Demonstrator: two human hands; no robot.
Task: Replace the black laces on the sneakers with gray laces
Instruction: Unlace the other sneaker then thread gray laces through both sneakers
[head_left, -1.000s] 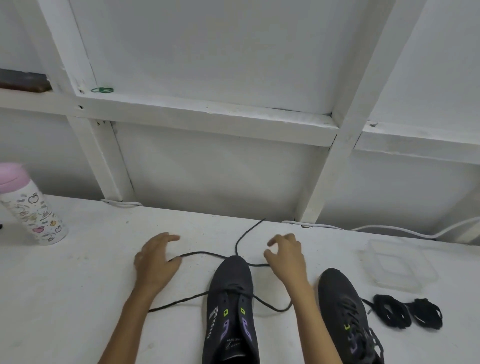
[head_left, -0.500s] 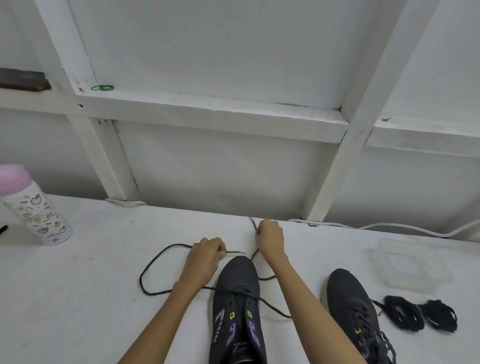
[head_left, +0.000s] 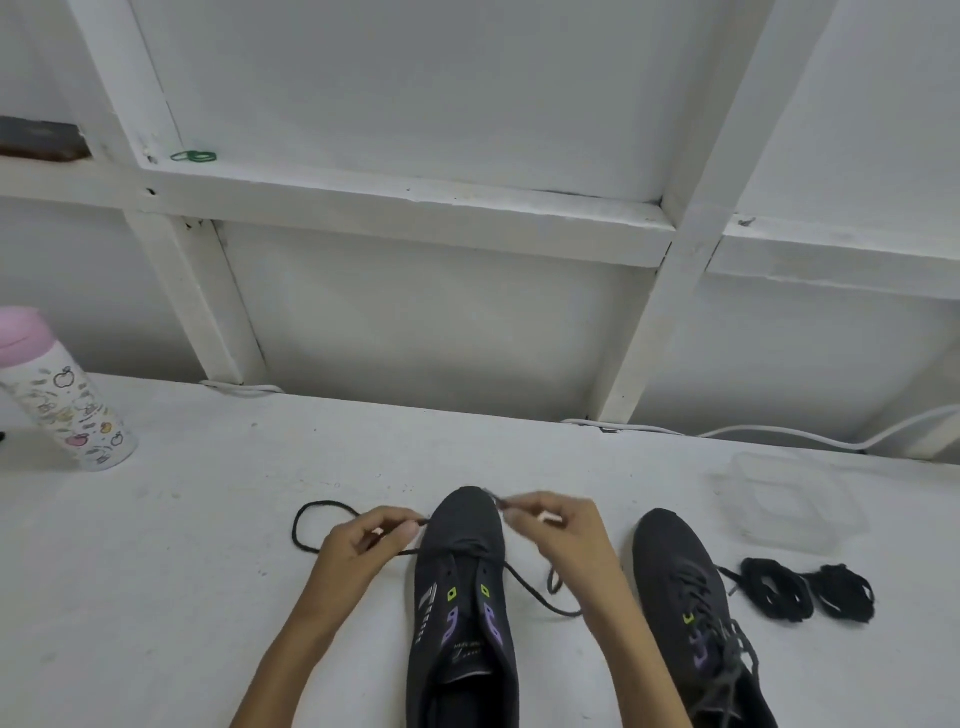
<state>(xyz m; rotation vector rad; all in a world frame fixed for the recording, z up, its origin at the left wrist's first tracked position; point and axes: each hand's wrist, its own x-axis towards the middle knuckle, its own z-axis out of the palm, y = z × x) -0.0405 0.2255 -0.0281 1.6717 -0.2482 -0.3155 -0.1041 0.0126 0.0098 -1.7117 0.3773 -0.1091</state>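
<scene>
The sneaker (head_left: 465, 525) being laced lay on the white table (head_left: 182, 571) between the two forearms, its long axis running straight away from the person, toe far and heel opening near. Both hands sat at its toe end, about equally close to it. The left hand (head_left: 363, 545) was just left of the toe, thumb and forefinger pinching one end of the lace (head_left: 537, 595). The right hand (head_left: 561, 535) was just right of the toe, pinching the other end, though blur hid the exact grip. The lace crossed the sneaker only at the eyelets nearest the toe, and the eyelets nearer the heel stood bare. Slack looped on the table to the sneaker's left and trailed back along its right side.

The next move probably called for evening the two ends, then feeding each tip heelward into the next bare eyelet.

The lace was a thin, round, limp cord, very dark; whether gray or black could not be told. The sneaker's upper looked like soft dark knit. Right of it lay a second sneaker (head_left: 675, 566), already laced, and beyond that a coiled bundle of black laces (head_left: 774, 587).
</scene>
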